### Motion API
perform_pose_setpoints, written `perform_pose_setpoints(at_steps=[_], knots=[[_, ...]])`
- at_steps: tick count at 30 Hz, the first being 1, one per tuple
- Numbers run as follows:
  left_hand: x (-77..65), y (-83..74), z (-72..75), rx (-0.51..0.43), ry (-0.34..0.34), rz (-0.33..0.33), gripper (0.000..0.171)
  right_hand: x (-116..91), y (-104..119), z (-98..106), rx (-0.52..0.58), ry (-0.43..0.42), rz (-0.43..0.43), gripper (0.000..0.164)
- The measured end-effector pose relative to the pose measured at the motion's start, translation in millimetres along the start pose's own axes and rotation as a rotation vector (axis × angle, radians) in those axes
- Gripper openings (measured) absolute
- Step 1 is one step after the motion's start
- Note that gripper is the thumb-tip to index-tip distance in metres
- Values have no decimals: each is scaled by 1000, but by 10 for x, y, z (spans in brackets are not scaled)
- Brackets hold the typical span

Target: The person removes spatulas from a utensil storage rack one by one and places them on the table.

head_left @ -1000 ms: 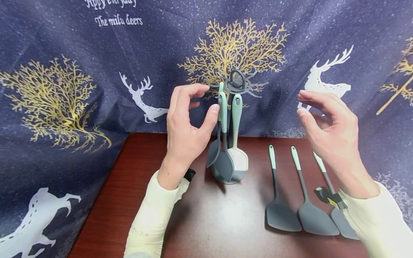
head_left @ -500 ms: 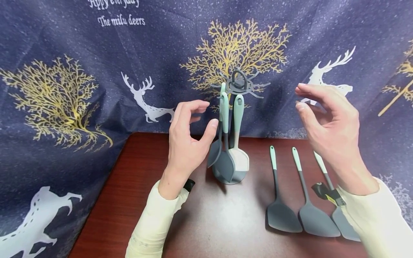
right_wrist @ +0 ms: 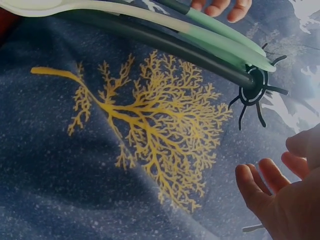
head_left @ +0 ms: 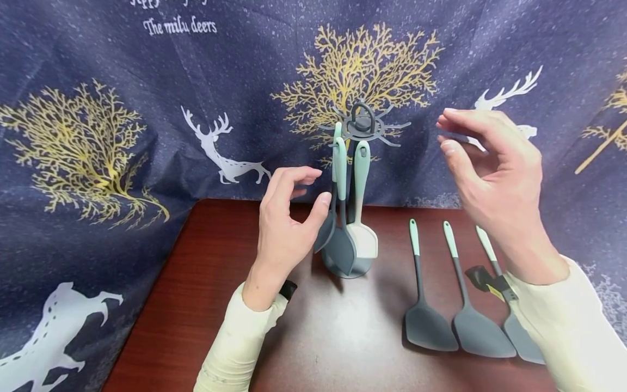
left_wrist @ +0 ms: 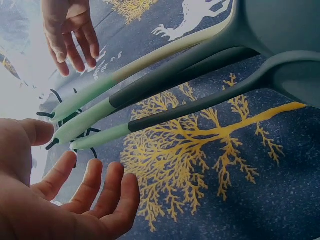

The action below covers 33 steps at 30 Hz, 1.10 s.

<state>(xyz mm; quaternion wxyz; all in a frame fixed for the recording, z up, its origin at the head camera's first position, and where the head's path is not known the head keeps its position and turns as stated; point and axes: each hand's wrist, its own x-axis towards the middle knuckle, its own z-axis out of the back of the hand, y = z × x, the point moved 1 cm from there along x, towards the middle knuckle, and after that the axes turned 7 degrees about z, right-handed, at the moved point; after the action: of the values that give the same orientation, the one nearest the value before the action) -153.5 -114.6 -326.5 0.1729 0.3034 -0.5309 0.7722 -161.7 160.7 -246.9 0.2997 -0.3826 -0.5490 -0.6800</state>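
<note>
A dark grey utensil stand (head_left: pixel 362 126) with hooks spread round its top stands on the table. From it hang a dark grey utensil (head_left: pixel 340 250), a second dark one (head_left: pixel 323 234) partly covered by my left hand, and a cream-headed utensil (head_left: pixel 364 242), all with mint-green handles. My left hand (head_left: pixel 286 228) is just left of the handles, fingers loosely bent and thumb apart, gripping nothing. In the left wrist view a gap shows between the left fingers (left_wrist: pixel 90 180) and thumb. Up in the air on the right, my right hand (head_left: pixel 504 190) is relaxed and holds nothing.
Three dark grey turners lie on the right of the brown table (head_left: pixel 206 305): a left one (head_left: pixel 428 326), a middle one (head_left: pixel 482 332) and a right one (head_left: pixel 521 337) partly behind my right sleeve. A dark blue patterned cloth (head_left: pixel 245 81) hangs behind.
My left hand has lowered along the hanging handles and shifted slightly right. The right hand has risen and drifted a little left. Stand, hanging utensils and turners stay in place.
</note>
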Motion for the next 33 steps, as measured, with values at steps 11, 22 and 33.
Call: perform_pose_setpoints(at_steps=[11,22,33], knots=[[-78,45,-4,-33,14,35,34,115,24,-132,158,-36,21,30],[-133,72,-46,-41,29,45,36,232,87,-301,111,61,140,27],[-145,80,-110,-67,33,55,38,318,100,-407,77,99,179,28]])
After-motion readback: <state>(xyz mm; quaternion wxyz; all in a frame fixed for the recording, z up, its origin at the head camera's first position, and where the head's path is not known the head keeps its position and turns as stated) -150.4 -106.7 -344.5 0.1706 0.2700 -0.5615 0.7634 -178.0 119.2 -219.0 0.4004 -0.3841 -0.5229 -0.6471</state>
